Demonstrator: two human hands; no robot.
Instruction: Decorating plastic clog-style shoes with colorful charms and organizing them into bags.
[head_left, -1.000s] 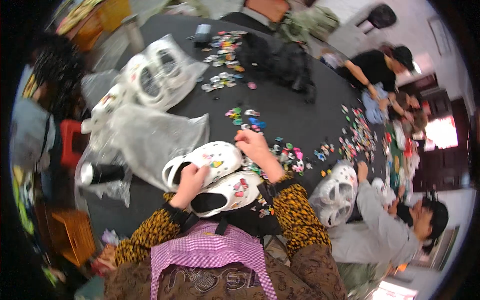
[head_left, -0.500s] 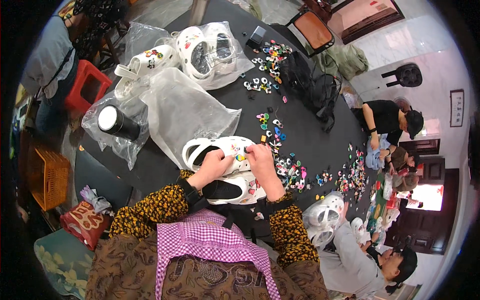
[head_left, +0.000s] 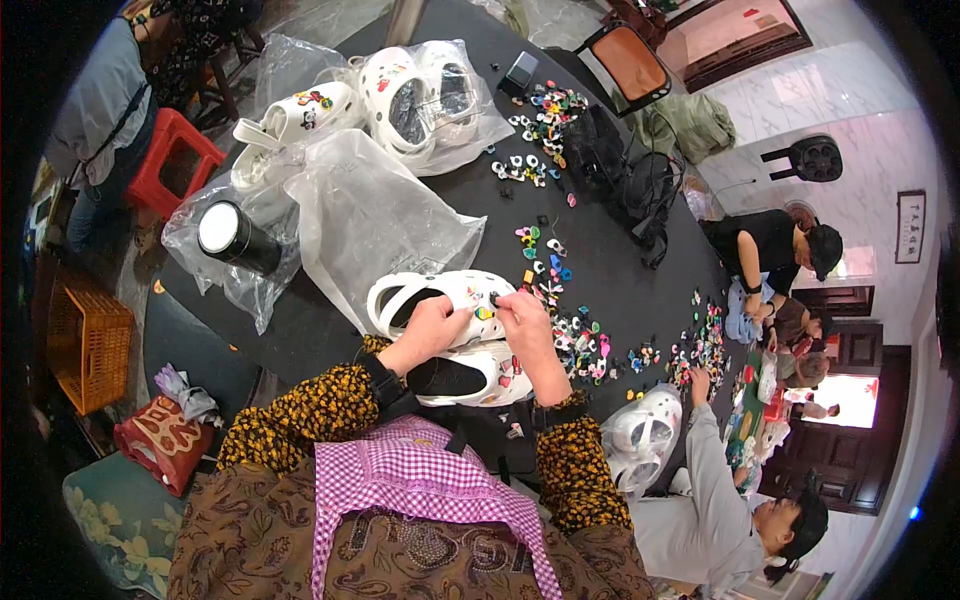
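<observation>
A white clog (head_left: 456, 287) with several colourful charms on its upper lies in front of me. My left hand (head_left: 428, 336) grips it, fingers in the foot opening and thumb on the upper. My right hand (head_left: 532, 328) is closed in a pinch at the toe, on a small dark shoe charm (head_left: 494, 298) partly covered by the fingers. Nearer my body, a second white clog (head_left: 483, 378) with red and other charms lies against the first. Loose charms (head_left: 580, 345) are scattered just right of my right hand.
Bagged white clogs (head_left: 405, 90), a clear plastic bag (head_left: 375, 215) and a black jar with white lid (head_left: 240, 238) lie on the dark table. A black bag (head_left: 640, 190) is at far right. A co-worker's hand (head_left: 698, 380) reaches into charms beside a bagged clog pair (head_left: 642, 430).
My right fingers have lifted slightly from the clog's toe, with the small charm still pinched. The co-worker at right has stretched an arm out to the charm pile. My left hand has hardly moved.
</observation>
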